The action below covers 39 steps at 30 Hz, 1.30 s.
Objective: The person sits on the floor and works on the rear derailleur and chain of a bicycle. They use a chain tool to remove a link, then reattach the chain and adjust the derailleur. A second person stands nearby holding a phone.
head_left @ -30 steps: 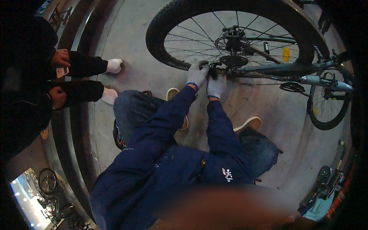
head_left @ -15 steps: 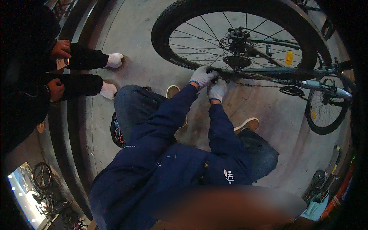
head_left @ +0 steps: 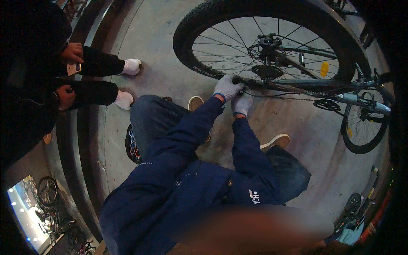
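A bicycle stands in front of me, its rear wheel [head_left: 212,20] at the top and its rear cassette [head_left: 267,71] in the wheel's middle. Both my hands wear white knit gloves and meet at the dark parts just below the cassette. My left hand [head_left: 228,88] has its fingers closed at a small black part beside the tyre. Just right of it and lower, my right hand [head_left: 242,104] is closed too, its fingertips partly hidden. From between them a thin black cable [head_left: 272,96] curves right, near the chain [head_left: 293,99]. What exactly each hand grips is hidden.
At the left a person in dark clothes sits on steps [head_left: 70,140], a phone [head_left: 74,68] in one hand. A black pouch with coloured cords [head_left: 133,144] lies by my left knee. The crank and pedal [head_left: 327,105] stick out at the right. Tools [head_left: 355,204] lie at lower right.
Both hands stay together below the cassette, the left one turned slightly. A black cable now shows as a curve running right from my fingers. The whole view has shifted a little.
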Motion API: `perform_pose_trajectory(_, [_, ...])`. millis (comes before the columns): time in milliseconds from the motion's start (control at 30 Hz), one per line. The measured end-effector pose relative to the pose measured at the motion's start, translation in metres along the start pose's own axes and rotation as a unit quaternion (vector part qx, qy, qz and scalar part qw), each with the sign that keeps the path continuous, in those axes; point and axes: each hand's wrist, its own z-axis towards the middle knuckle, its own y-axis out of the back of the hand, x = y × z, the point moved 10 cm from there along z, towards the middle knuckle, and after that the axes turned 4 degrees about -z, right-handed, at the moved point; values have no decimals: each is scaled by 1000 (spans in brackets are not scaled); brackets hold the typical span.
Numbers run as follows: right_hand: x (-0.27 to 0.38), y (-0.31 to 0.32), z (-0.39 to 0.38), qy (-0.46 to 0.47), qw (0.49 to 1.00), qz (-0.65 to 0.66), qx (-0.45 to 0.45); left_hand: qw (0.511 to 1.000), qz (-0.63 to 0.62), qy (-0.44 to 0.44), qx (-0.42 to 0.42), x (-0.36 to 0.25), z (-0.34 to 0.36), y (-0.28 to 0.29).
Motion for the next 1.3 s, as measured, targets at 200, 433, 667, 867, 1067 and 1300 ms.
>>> perform_pose_trajectory(200, [17,9,3,9,999,-36,15,999,-4,-35,-24,-8,-1,5])
perform_pose_trajectory(433, [17,9,4,43,997,-66,-3,999,-39,-22,-25,8,3,-1])
perform_pose_trajectory(667, [14,-2,3,27,980,-165,107,999,-15,-30,-38,14,5,-3])
perform_pose_trajectory(867, [31,14,-5,31,980,-183,76,998,-40,-31,-26,17,0,-6])
perform_pose_trajectory(1067, [30,15,-4,34,979,-188,69,996,-61,-56,-26,21,6,-13])
perform_pose_trajectory(1300, [24,18,-5,20,974,-204,99,998,-48,-45,-11,21,6,-16])
